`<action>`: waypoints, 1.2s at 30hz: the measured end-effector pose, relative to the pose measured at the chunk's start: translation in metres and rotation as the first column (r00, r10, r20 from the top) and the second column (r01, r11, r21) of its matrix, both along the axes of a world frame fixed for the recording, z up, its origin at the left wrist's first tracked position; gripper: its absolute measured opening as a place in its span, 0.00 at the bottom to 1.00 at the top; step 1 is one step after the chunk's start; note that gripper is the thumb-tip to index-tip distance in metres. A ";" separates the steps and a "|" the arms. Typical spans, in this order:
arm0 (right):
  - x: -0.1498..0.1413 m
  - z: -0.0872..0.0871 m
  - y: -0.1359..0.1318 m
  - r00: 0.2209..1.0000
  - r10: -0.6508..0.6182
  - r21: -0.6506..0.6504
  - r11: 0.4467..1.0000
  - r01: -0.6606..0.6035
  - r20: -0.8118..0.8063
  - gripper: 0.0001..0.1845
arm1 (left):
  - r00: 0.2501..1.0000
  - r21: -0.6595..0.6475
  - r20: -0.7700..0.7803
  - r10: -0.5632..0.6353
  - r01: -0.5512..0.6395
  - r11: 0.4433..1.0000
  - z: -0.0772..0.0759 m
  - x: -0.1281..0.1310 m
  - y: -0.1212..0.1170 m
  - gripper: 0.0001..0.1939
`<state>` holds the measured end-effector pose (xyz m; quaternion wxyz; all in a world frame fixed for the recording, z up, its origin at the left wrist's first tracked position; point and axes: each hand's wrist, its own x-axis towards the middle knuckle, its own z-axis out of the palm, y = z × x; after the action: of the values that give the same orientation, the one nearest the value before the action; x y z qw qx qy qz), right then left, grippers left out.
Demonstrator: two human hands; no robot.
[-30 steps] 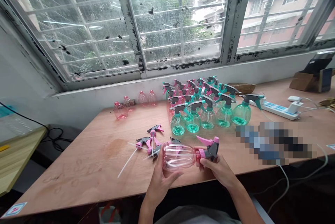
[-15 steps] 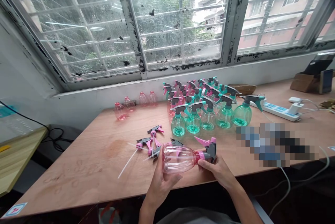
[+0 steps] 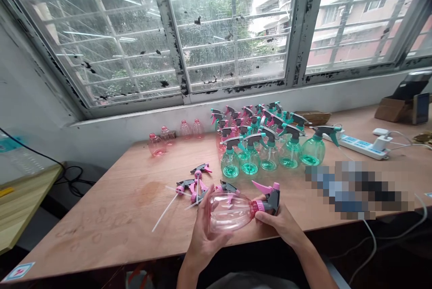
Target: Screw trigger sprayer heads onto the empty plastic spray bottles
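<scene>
A clear pink spray bottle [image 3: 231, 212] lies sideways between my hands above the table's front edge, its base to the left. My left hand [image 3: 205, 228] is wrapped round the base end. At the neck, the fingers of my right hand [image 3: 278, 221] close on the pink collar of the grey-and-pink trigger sprayer [image 3: 270, 196], which sits on the bottle's mouth. Some of the right fingers are hidden behind it. Just beyond the bottle, several loose trigger sprayers [image 3: 199, 171] with white tubes lie in a heap on the table.
Several assembled green and pink spray bottles [image 3: 249, 161] stand grouped at the back centre. Open pink bottles [image 3: 157, 146] line the back left by the wall. A white power strip [image 3: 362, 143] with cables lies on the right, near a pixelated patch. The wooden table [image 3: 111, 199] ends close to me.
The bottle has tipped slightly, its base end sinking a little and turning towards me. Both hands keep their hold. The view has shifted a little.
</scene>
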<state>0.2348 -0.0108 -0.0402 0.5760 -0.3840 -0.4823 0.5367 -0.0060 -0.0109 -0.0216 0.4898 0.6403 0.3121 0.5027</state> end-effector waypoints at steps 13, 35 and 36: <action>-0.024 0.066 0.018 0.998 0.050 0.133 0.990 -0.054 0.035 0.16 | 0.965 0.175 -0.064 0.256 -0.242 0.954 0.047 -0.011 0.001 0.57; -0.008 0.105 0.037 0.945 -0.156 0.382 0.924 0.037 0.287 0.12 | 0.964 0.156 -0.066 0.257 -0.244 0.957 0.101 0.003 0.032 0.40; -0.010 0.102 0.037 0.950 -0.139 0.352 0.935 0.033 0.281 0.16 | 0.962 0.179 -0.119 0.247 -0.224 0.958 0.100 -0.001 0.034 0.42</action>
<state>0.2245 0.0259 0.0621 0.5769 -0.3759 -0.6331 0.3537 -0.0068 0.0235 0.0786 0.3489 0.6700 0.3776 0.5355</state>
